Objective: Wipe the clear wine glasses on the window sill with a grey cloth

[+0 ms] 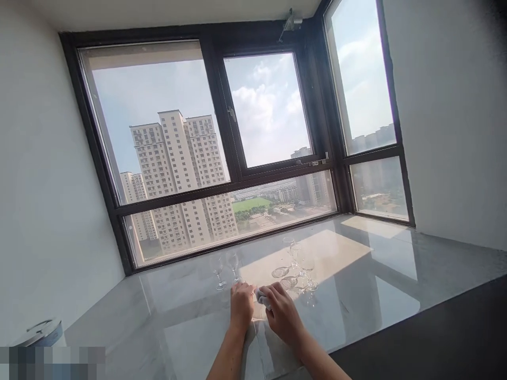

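Surface: glossy marble sill (190, 311) under a dark-framed window, white walls either side; I log it as the desk.
Left hand (241, 306): fingers curled down on the sill, touching one end of a small pale cloth (262, 297).
Right hand (282, 312): closed over the cloth's other end; cloth lies between both hands, equally near each.
Beyond, left: two stemmed glasses (225, 269), upright, near the left fingertips.
Beyond, right: cluster of glasses (297, 269), some apparently lying over; count unclear.
Far: window (222, 153), tower blocks, sky.
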The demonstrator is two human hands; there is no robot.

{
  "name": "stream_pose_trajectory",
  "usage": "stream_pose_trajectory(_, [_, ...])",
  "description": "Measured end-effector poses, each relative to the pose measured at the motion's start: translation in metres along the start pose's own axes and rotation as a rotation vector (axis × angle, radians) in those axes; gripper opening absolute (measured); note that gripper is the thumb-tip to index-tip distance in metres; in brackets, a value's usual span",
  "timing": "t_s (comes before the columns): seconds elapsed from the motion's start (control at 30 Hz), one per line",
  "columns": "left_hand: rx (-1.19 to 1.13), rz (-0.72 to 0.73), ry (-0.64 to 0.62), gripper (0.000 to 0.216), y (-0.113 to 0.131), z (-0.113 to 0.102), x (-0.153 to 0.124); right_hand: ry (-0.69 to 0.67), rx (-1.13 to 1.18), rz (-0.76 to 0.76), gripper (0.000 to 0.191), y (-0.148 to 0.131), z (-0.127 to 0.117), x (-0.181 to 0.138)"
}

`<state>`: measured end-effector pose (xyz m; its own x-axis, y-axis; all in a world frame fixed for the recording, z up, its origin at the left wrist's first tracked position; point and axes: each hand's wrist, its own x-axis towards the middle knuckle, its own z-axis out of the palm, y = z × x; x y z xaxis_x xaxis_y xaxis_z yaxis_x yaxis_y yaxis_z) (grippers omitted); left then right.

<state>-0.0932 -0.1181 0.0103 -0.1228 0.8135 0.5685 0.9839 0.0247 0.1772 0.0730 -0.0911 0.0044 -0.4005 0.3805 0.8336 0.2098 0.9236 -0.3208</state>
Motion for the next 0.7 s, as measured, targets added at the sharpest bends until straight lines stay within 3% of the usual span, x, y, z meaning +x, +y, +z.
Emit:
stream_pose_trajectory(0.2, [-0.058,0.074,-0.023,0.030,0.001,0.001,0.005,0.245,0.024,0.284,0.056,0.018,-0.004,-0.005])
stream_pose_trajectory(0.4, [-0.314,0.029,-0.078,0.023,-0.005,0.010,0.005,0.408,0.043,0.421,0.051,0.028,-0.002,-0.005])
stream_pose_trajectory(0.5, [-0.420,-0.058,-0.077,0.023,-0.005,0.012,0.005,0.408,0.039,0.483,0.051,0.030,0.000,-0.005])
stream_pose_trajectory(0.7, [-0.505,-0.128,-0.174,0.026,-0.008,0.024,0.006,0.301,0.105,0.456,0.061,0.030,0.003,-0.006])
